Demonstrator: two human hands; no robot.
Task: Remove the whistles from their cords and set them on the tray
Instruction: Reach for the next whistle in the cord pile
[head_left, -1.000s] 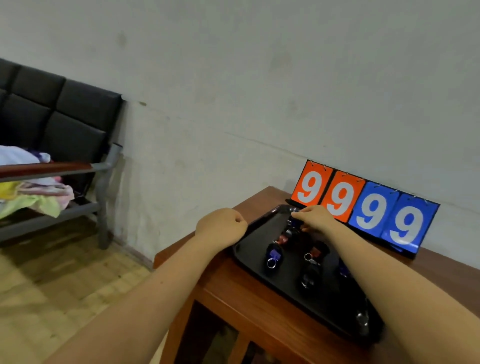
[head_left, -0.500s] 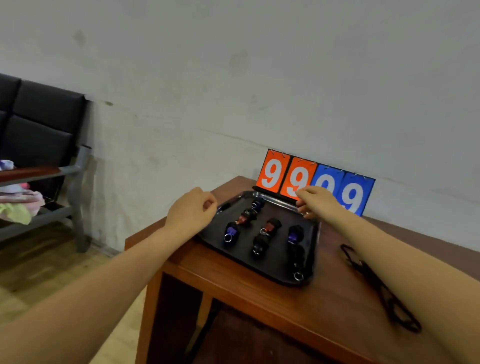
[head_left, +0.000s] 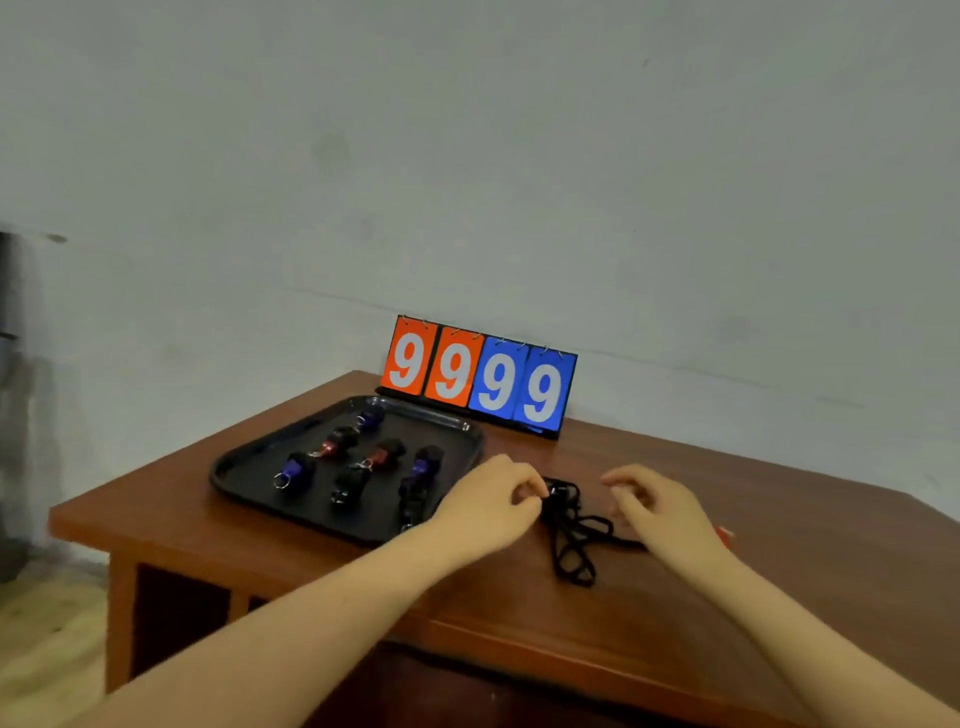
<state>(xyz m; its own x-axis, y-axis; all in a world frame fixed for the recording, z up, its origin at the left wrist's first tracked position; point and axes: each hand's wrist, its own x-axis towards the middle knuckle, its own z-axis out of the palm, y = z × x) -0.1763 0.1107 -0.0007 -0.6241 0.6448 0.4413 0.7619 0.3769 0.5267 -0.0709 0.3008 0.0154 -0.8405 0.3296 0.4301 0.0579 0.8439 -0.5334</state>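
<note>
Both hands have been shifted from the tray's rim, where they were half a second ago, to the black cords (head_left: 571, 525) heaped at centre frame. The left hand (head_left: 491, 501) is seen pinching the tangle's upper end; the right hand (head_left: 657, 506) is held loosely curled beside it, nothing gripped. Seven whistles (head_left: 382, 456) are counted on the tray (head_left: 244, 480), left of centre, so the work is judged nearly finished. The scoreboard (head_left: 478, 379) is close behind; bare table (head_left: 779, 561) is left at right.

Dim, even indoor light around me; colours look muted. My view is soft throughout, wide-angle bending at edges. Faint sheen on the tabletop (head_left: 701, 597).
</note>
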